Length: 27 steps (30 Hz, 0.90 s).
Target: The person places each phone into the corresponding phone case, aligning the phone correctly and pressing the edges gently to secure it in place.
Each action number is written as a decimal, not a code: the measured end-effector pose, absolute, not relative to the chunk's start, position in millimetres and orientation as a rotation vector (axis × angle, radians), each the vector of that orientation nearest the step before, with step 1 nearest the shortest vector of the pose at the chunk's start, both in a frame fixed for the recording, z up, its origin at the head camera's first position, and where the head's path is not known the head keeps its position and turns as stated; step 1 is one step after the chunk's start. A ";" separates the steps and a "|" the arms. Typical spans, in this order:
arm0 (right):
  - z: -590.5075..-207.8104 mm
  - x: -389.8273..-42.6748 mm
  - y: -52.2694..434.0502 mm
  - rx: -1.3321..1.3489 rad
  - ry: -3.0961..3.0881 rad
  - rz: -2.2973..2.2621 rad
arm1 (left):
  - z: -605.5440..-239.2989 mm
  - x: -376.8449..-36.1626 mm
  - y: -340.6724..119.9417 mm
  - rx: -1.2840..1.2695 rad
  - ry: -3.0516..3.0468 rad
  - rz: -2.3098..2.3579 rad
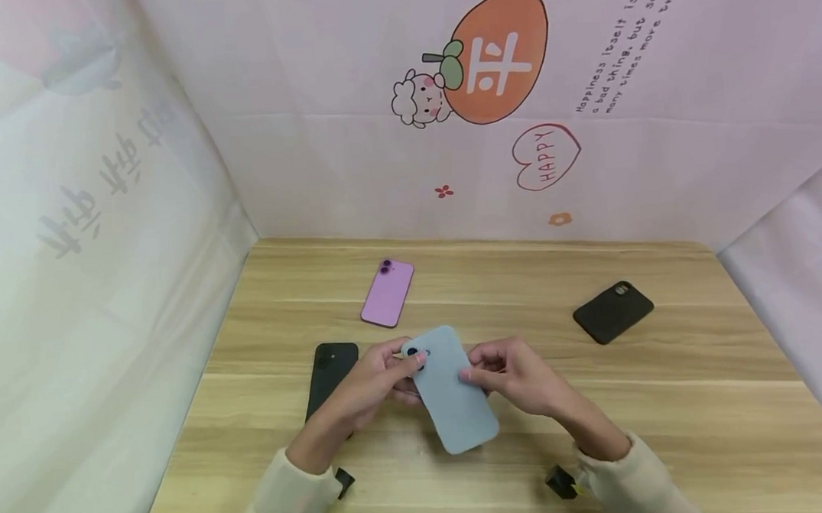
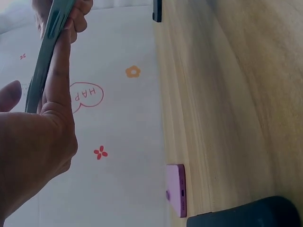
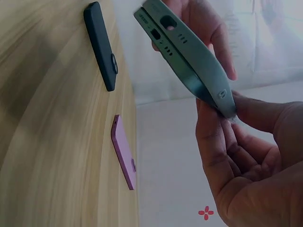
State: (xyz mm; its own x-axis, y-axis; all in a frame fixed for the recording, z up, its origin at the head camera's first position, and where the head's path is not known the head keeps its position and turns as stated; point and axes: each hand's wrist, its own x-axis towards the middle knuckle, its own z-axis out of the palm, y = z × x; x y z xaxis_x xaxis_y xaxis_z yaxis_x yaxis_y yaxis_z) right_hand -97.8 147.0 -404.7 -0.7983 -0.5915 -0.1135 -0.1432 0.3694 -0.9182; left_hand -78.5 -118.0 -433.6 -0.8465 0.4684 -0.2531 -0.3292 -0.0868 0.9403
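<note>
A pale blue phone case is held tilted over the table between both hands, its back facing up in the head view. In the right wrist view a phone sits partly in the case, with a wedge-shaped gap between them at the port end. My left hand grips the camera end, thumb by the lens cutout and fingers underneath. Opposite it, my right hand pinches the long right edge between thumb and curled fingers. Beside the left forearm lies a black phone, partly covered by that arm.
Toward the back of the wooden table lies a purple phone, camera side up. A black phone case rests at the right. White printed cloth hangs behind and along both sides. Small black mounts show near the wrists.
</note>
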 end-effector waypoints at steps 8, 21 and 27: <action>-394.9 -99.2 152.1 -0.802 2.209 -1.259 | -429.4 -77.5 -117.6 0.253 1.672 1.901; -391.2 -100.4 151.3 -0.751 2.347 -1.209 | -430.1 -71.7 -113.9 0.266 1.745 1.947; -393.2 -102.6 156.6 -0.670 2.429 -1.230 | -432.8 -71.1 -114.7 0.138 1.718 2.091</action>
State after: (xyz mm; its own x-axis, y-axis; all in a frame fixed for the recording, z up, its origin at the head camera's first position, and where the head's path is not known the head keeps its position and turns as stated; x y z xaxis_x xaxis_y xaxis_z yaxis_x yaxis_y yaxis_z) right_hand -102.6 156.6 -393.2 -0.8325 -0.5477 -0.0830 -0.2571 0.5148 -0.8179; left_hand -71.1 -114.7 -432.8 -0.9033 0.3847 -0.1901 -0.2610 -0.1408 0.9550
